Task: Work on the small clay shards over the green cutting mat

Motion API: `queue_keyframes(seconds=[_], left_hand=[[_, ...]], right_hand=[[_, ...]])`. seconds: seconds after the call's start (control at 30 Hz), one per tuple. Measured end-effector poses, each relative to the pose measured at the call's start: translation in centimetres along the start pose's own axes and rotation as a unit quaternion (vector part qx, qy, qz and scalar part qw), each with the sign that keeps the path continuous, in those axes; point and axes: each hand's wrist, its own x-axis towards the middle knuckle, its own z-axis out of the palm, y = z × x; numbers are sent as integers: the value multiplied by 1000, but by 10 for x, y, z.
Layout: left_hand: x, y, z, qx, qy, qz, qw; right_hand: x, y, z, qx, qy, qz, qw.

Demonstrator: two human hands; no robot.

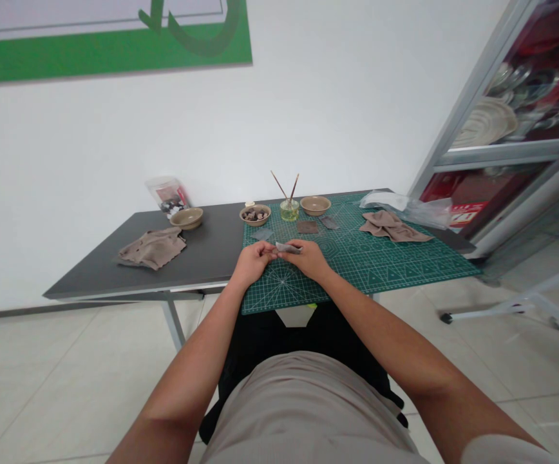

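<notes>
My left hand (252,263) and my right hand (307,259) meet over the near part of a green cutting mat (347,258). Between the thumb and fingers of the right is a folded grey piece of sandpaper (288,248). The left fingers pinch together against it; a small brownish thing seems to be in them, too hidden to name. Just beyond lie a brown sandpaper square (307,227), a dark grey piece (328,222) and a pale grey piece (262,234). A bowl (255,221) of small brown lumps stands behind the left hand.
A glass jar (290,209) of yellowish liquid holds two thin brushes. Beside it is a tan bowl (315,205); another bowl (187,218) stands left, near a clear tub (167,195). Brown cloths lie left (152,249) and right (394,227), with a plastic bag (419,209) behind.
</notes>
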Motion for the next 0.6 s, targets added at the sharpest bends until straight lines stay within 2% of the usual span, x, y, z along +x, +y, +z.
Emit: queue_keyframes(seconds=[0.2,0.6], left_hand=[[-2,4,-1,-2,7,-11,1000],[0,-5,0,16,8,6,1000]], right_hand=[[2,2,1,-3,-10,8,1000],[1,0,0,9,-15,36,999]])
